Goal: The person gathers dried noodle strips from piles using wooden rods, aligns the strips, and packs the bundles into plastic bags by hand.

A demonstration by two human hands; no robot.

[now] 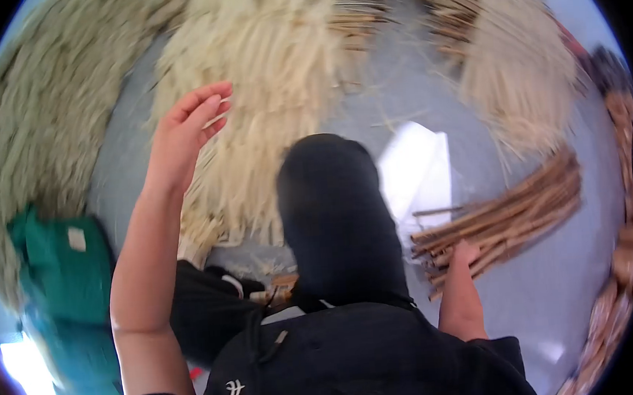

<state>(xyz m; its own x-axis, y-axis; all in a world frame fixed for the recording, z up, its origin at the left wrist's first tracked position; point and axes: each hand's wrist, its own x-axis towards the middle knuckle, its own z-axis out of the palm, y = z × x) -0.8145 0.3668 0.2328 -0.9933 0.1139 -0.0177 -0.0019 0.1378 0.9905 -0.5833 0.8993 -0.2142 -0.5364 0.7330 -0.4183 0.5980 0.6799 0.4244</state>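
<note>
My left hand [197, 118] is raised over pale, fluffy strands [249, 77] spread on the floor. Its fingers are loosely curled and slightly apart, and I see nothing clearly held in it. Low on the right, my right hand [465, 251] is at the near side of a bundle of thin brown sticks [515, 209], its fingers closed among them. The sticks hide the fingertips, so how many it grips cannot be made out. Beneath the left end of the bundle lies a white sheet [418, 176].
Brown stalks with pale plumes [516, 59] lie at the upper right. Greyish plumes [38, 107] cover the left side. A green bag or cloth [64, 266] stands at lower left. Brown, shiny wrapped packages [616, 279] line the right edge. My bent knee [336, 211] is in the middle.
</note>
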